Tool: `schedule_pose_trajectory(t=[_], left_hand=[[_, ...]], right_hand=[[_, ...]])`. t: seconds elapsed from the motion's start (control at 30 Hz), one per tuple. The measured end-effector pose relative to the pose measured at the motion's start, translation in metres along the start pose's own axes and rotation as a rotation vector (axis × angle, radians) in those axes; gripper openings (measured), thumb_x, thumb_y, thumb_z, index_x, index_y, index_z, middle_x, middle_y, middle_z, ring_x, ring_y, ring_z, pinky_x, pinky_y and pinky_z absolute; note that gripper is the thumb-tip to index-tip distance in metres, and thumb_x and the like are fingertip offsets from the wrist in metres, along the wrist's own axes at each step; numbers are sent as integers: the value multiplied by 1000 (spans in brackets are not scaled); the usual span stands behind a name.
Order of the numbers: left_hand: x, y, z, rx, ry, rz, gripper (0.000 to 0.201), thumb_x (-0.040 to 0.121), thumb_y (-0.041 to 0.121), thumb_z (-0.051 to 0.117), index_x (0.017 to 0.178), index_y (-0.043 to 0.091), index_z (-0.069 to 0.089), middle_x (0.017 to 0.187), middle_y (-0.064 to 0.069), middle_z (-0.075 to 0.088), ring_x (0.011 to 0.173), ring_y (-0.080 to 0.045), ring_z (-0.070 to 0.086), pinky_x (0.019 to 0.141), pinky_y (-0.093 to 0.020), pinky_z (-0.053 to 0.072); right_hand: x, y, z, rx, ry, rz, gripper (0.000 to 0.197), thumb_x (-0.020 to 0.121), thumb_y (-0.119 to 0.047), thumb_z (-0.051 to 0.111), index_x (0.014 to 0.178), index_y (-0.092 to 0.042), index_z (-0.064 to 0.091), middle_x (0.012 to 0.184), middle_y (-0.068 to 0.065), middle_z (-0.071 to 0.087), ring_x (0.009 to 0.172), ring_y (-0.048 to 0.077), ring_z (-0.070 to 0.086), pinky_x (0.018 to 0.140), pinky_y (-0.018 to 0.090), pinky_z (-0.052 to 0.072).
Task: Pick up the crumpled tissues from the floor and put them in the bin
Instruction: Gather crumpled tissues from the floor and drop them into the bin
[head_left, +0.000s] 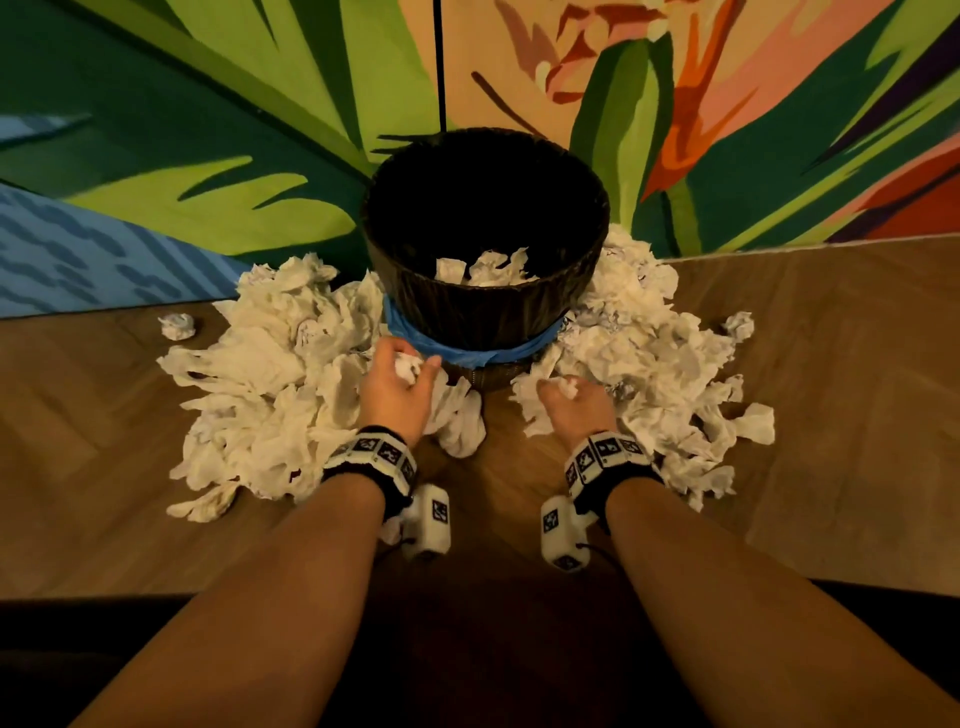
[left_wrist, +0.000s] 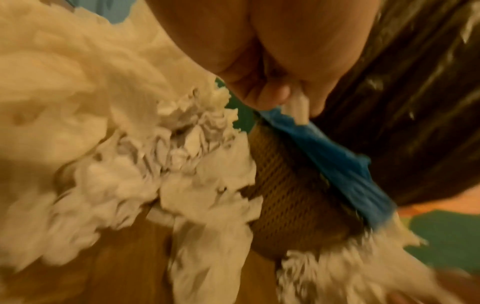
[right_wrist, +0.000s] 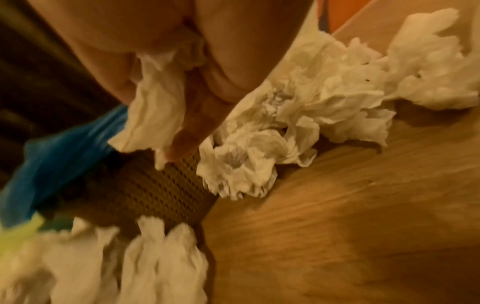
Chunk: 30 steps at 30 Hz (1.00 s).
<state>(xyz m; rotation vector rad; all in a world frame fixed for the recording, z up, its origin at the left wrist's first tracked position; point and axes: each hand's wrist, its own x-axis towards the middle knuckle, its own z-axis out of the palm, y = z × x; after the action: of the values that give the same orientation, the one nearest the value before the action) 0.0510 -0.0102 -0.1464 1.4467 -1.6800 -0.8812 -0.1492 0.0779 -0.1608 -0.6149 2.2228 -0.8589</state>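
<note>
A dark woven bin (head_left: 488, 312) with a black liner and a blue band stands against the wall, a few tissues (head_left: 483, 270) inside it. White crumpled tissues lie heaped on the floor to its left (head_left: 270, 374) and right (head_left: 660, 364). My left hand (head_left: 402, 374) is just before the bin's lower left side, its fingers curled round a crumpled tissue (head_left: 406, 366). In the left wrist view a strip of that tissue (left_wrist: 296, 107) shows between the fingers. My right hand (head_left: 569, 397) grips another tissue (head_left: 570, 387) at the bin's lower right; that tissue (right_wrist: 153, 115) hangs from the palm.
A painted wall (head_left: 208, 130) rises right behind the bin. Wooden floor (head_left: 831, 467) spreads out on both sides. A lone tissue ball (head_left: 177, 326) lies far left and another (head_left: 740, 325) far right. Bare floor (head_left: 493, 478) shows between my forearms.
</note>
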Motion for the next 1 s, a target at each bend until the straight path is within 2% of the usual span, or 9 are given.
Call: schedule_pose_trajectory(t=[0.13, 0.2, 0.27, 0.37, 0.5, 0.63, 0.73, 0.83, 1.0], left_hand=[[24, 16, -27, -66, 221, -6, 22, 85, 6, 68, 91, 17, 49, 76, 5, 54, 64, 2, 54, 67, -22, 52], [34, 32, -39, -117, 353, 38, 16, 90, 10, 63, 90, 16, 48, 85, 1, 54, 72, -8, 55, 78, -33, 53], [48, 51, -48, -276, 415, 56, 17, 94, 9, 58, 87, 18, 45, 87, 3, 54, 76, -7, 57, 71, -33, 56], [66, 83, -56, -502, 385, 59, 23, 95, 12, 57, 85, 26, 41, 72, 14, 57, 60, -14, 57, 47, -28, 49], [75, 123, -48, -290, 284, 237, 24, 90, 39, 63, 88, 27, 42, 75, 11, 52, 60, 2, 50, 57, -22, 45], [83, 145, -31, -222, -41, 251, 17, 92, 32, 37, 102, 20, 42, 70, 4, 45, 56, -17, 45, 57, -36, 39], [90, 151, -30, 37, -152, 213, 25, 92, 31, 31, 113, 20, 41, 91, -5, 52, 90, -34, 55, 80, -46, 45], [94, 150, -29, 286, -206, 240, 37, 96, 30, 45, 131, 21, 35, 116, -11, 54, 116, -37, 48, 96, -48, 36], [99, 149, -24, 482, -275, 243, 68, 87, 44, 64, 146, 31, 33, 147, -2, 44, 136, -33, 32, 109, -49, 26]], right_hand=[[1, -9, -28, 245, 118, -19, 54, 88, -24, 69, 138, -14, 49, 123, 12, 61, 102, 22, 64, 80, 16, 51], [-2, -21, -41, 487, 110, -44, 32, 94, -10, 58, 124, -20, 54, 93, 14, 63, 60, 11, 63, 45, 15, 47], [-2, -35, -54, 618, 137, -16, 25, 96, -5, 50, 113, -23, 53, 68, 9, 54, 35, 10, 49, 34, 18, 37], [-2, -63, -76, 743, 157, -26, 17, 91, -12, 49, 92, -28, 55, 64, 5, 43, 39, 15, 39, 39, 18, 30], [-9, -113, -100, 591, 241, -243, 31, 91, -43, 45, 66, -26, 55, 72, 0, 58, 66, 17, 54, 61, 27, 40], [-3, -164, -102, 489, 199, -466, 27, 102, -17, 32, 79, -21, 47, 85, 3, 49, 86, 19, 47, 76, 29, 36], [-2, -188, -89, 252, 138, -641, 19, 96, -6, 39, 105, -9, 55, 87, 0, 53, 74, 11, 48, 64, 22, 35], [-4, -188, -72, 152, 150, -781, 22, 85, -4, 52, 101, -18, 60, 84, -5, 61, 66, 1, 51, 57, 9, 37], [8, -179, -58, -54, 146, -758, 21, 77, -11, 67, 94, -24, 61, 87, -4, 67, 76, 11, 61, 69, 23, 50]])
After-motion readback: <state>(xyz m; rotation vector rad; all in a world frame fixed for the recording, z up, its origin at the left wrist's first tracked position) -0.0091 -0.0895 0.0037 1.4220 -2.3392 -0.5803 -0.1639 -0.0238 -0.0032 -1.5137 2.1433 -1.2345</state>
